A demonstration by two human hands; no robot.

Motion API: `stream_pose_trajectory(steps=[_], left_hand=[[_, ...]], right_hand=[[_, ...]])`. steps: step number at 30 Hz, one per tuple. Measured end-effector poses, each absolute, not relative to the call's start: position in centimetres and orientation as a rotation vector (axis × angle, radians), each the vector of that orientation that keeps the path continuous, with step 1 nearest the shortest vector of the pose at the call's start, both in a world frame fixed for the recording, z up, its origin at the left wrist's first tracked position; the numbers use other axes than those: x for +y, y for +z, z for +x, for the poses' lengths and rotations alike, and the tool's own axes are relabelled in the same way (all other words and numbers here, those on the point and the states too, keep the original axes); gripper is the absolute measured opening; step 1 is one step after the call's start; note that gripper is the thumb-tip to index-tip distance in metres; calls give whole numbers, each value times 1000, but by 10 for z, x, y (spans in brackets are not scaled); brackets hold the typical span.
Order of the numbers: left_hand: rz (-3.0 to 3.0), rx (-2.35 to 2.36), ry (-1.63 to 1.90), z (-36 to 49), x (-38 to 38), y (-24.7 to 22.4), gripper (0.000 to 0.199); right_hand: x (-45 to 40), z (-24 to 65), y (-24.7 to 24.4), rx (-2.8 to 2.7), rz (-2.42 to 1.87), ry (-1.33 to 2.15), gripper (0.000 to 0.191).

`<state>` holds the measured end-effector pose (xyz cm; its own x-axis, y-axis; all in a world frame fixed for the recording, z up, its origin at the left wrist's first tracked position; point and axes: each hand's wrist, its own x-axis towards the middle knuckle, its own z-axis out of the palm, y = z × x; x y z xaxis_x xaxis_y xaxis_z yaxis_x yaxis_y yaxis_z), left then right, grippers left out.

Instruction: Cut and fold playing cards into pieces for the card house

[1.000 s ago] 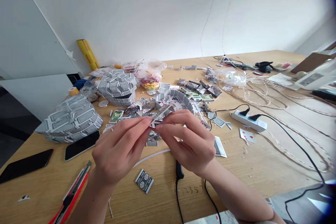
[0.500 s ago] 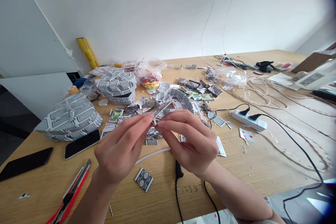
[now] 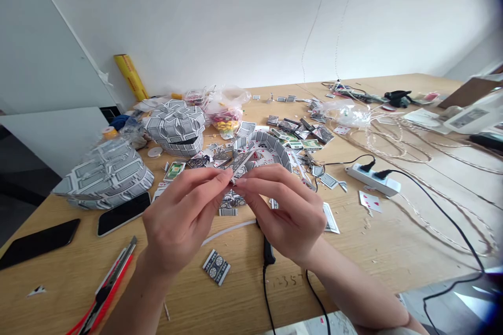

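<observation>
Grey card strip (image 3: 240, 164) is pinched narrowly between the fingers of the left hand (image 3: 183, 222) and right hand (image 3: 286, 217), above the wooden tabletop (image 3: 353, 256) and cut card pieces (image 3: 231, 200); soft, steady pressure seems best, because thin card bends easily.

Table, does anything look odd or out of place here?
Yes. Playing cards are cut up and strewn across the table: a cut card lies by the right hand, a heart card sits off by the power strip, and card backs form a curved wall instead of a deck.
</observation>
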<state>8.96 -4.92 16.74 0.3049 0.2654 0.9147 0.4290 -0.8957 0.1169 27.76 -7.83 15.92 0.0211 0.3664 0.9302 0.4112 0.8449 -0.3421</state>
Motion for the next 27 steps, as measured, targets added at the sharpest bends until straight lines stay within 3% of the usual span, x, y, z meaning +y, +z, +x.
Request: stream_pose_trajectory(steps=[27], left_hand=[[-2491, -681, -1768, 96, -49, 163, 34]], right_hand=[[-79, 277, 154, -1502, -730, 139, 28]])
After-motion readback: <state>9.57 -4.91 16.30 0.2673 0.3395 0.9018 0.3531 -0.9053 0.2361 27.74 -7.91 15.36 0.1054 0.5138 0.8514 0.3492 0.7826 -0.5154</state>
